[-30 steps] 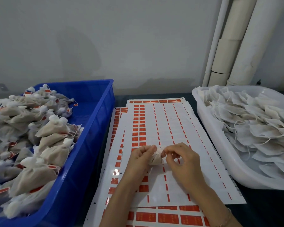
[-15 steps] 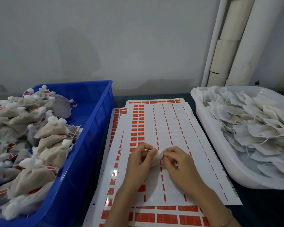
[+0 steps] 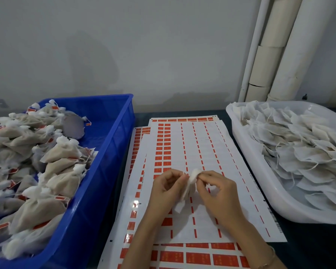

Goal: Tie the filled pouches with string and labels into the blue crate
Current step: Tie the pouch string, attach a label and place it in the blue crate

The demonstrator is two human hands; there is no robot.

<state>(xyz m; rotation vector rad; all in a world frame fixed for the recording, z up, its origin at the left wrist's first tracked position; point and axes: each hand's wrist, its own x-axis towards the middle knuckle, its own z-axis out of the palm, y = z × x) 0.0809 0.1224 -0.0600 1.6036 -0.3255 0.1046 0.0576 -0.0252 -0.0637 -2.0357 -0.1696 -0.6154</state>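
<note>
Fingers of left hand (image 3: pixel 168 188) and right hand (image 3: pixel 216 193) pinched small white fabric pouch (image 3: pixel 190 181) over red-and-white label sheets (image 3: pixel 202 148); blue plastic crate (image 3: pixel 113 144) at left.

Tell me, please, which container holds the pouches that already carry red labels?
The blue crate on the left: its tied pouches carry red labels, while the flat pouches in the white tub on the right have only loose strings.

head-worn view, looking down, close over hands (image 3: pixel 192 189)
</note>
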